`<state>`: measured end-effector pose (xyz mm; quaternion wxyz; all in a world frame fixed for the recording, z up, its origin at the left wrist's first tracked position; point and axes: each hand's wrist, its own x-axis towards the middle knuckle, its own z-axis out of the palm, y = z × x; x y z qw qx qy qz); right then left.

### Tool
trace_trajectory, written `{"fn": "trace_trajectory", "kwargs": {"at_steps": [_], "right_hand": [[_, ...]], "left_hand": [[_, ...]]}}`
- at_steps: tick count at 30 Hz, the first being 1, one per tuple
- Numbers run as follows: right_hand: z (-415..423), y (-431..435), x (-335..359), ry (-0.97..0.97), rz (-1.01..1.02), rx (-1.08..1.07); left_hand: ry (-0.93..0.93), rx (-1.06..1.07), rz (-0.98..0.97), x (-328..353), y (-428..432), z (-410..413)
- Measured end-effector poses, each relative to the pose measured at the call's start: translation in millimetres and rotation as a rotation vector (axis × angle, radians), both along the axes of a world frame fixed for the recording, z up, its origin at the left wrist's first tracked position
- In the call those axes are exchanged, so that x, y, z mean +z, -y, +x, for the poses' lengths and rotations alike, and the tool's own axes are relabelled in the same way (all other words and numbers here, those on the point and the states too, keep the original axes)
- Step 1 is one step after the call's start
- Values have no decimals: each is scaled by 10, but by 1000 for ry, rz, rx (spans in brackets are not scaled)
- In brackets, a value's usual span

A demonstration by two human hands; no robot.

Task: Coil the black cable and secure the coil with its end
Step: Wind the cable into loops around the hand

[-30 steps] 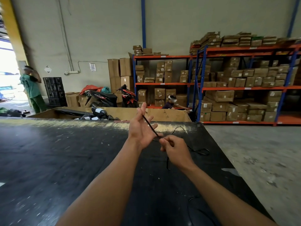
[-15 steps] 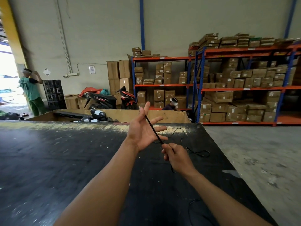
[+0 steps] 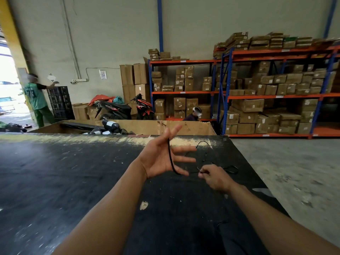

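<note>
The black cable (image 3: 171, 159) crosses the spread palm of the left hand (image 3: 161, 159); the right hand (image 3: 215, 178) pinches it just beside, over the black table (image 3: 73, 181). Thin, light, limp: likely to spring loose. Grip near the palm.

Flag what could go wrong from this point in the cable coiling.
1. The left hand is spread open with the black cable only draped across its palm, so the first loop could slide off.
2. The loose length on the black table lies in crossing loops beyond the right hand, which pinches the cable; pulling may tighten a tangle.
</note>
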<state>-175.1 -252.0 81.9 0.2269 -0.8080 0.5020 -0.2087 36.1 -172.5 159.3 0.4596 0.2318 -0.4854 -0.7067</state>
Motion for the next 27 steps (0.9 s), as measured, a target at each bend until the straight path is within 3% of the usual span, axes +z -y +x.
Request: {"fn": "trace_trajectory", "kwargs": {"at_steps": [6,11,17,21,27], "right_hand": [[-6,206,366,-87,-113,-31],[47,272,717,-178,-243,-33],[141,251,1074,-192,-349,-5],[235,166,1213,-183,-423,13],[347,5,1284,-75,-369,78]], "left_hand": [[325,-73,103,-242,-39,-48],[453,-39,171,-408,-31,-108],[522,68,244,-491,28,-144],[469,180,263,-532,100,-98],[403,305,307,-496,126,-33]]}}
